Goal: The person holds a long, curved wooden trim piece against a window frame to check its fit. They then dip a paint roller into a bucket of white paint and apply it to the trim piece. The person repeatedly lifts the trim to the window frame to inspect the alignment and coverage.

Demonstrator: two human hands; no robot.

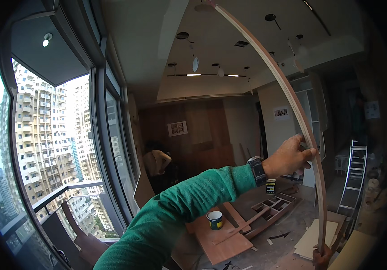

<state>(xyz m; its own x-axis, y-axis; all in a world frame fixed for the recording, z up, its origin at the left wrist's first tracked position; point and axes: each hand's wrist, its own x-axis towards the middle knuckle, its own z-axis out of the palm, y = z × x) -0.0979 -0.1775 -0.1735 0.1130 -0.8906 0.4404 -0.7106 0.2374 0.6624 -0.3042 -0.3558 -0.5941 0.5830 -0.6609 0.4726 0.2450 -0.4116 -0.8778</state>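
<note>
A long, thin wooden strip (289, 90) runs from the top edge of the head view down to the lower right and looks bowed. My left hand (290, 157), below a green sleeve and a dark wristwatch (257, 171), is closed on the strip around its lower middle, with the thumb against its edge. Lower down, my right hand (322, 257) is wrapped round the strip near its bottom end. That hand is partly cut off by the frame's edge. A small pinkish patch at the strip's top end is too cropped to make out.
A large window (51, 135) lines the left. On the floor lie reddish boards (222, 245), bearing an open paint can (214, 219), and a wooden frame (274, 209). Pale sheets (317, 238) and a ladder (354, 177) stand at the right. Discs hang from the ceiling.
</note>
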